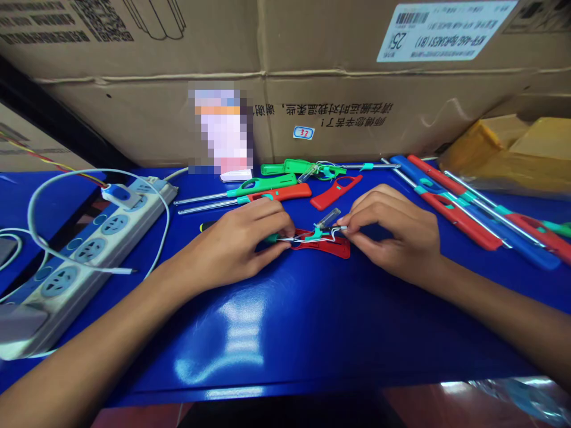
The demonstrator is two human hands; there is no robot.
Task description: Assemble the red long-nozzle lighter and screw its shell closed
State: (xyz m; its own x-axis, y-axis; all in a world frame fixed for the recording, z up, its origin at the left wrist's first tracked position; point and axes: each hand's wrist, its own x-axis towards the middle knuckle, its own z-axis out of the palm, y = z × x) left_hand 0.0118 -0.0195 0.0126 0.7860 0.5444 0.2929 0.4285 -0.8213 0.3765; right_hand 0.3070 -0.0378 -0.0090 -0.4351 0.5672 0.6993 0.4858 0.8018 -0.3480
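On the blue table lies a red lighter shell (pixel 336 247), with teal parts, white wires and a clear tube (pixel 329 219) over it. My left hand (pixel 250 238) pinches the metal rod end and wires at the shell's left side. Fingertips of my right hand (pixel 388 229) are closed on a small dark igniter piece (pixel 336 229) with a silver tip, right of the clear tube. Behind my hands sit a loose red shell half (pixel 335 192), a red lighter (pixel 289 192), a green lighter (pixel 263 184) and an opened green lighter (pixel 298 167) with wires.
A white power strip (pixel 89 255) with cables stands at the left. Several red and blue lighters (pixel 464 220) lie at the right. A large cardboard box (pixel 339 89) rises behind the table, with a blurred phone leaning on it. A yellowish package (pixel 535 154) is at the back right.
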